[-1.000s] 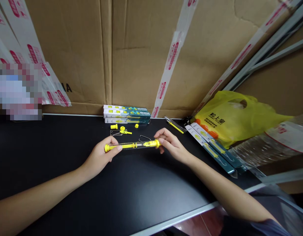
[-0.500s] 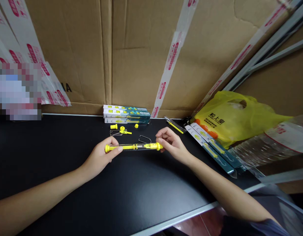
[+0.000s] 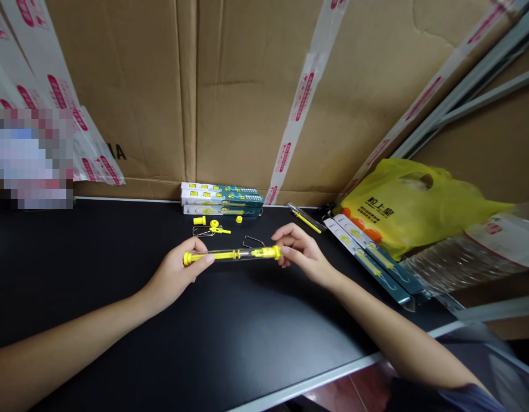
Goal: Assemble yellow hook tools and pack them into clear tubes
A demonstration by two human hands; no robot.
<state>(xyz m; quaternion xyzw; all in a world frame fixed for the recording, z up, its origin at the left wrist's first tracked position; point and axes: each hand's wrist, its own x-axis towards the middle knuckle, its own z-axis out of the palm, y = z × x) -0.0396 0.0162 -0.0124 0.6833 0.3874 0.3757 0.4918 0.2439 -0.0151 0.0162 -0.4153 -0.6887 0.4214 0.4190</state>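
A clear tubular spring scale (image 3: 224, 255) with yellow parts inside lies nearly level across the view, above the table. My left hand (image 3: 182, 264) is closed round its left end, thumb along the tube. At the other end, the thumb and fingers of my right hand (image 3: 299, 252) pinch at the yellow end cap (image 3: 276, 252); what lies between those fingertips is partly hidden. Just beyond the tube, a bent wire hook (image 3: 253, 241) rests on the table. Further left lie a yellow cap (image 3: 199, 220), a yellow ring (image 3: 214, 224), a yellow hook piece (image 3: 220, 230) and a small yellow cap (image 3: 239, 219).
Printed spring scale boxes (image 3: 221, 200) are stacked against the cardboard wall (image 3: 247, 114). Another clear tube with yellow parts (image 3: 305, 218) lies at the back. On the right are more boxes (image 3: 371, 257), a yellow plastic bag (image 3: 419, 206) and clear plastic packaging (image 3: 453, 257). The black table (image 3: 170, 355) has a pale edge.
My right fingers have shifted slightly at the cap, and the yellow tip that stuck out there is now covered. The left hand keeps its hold.
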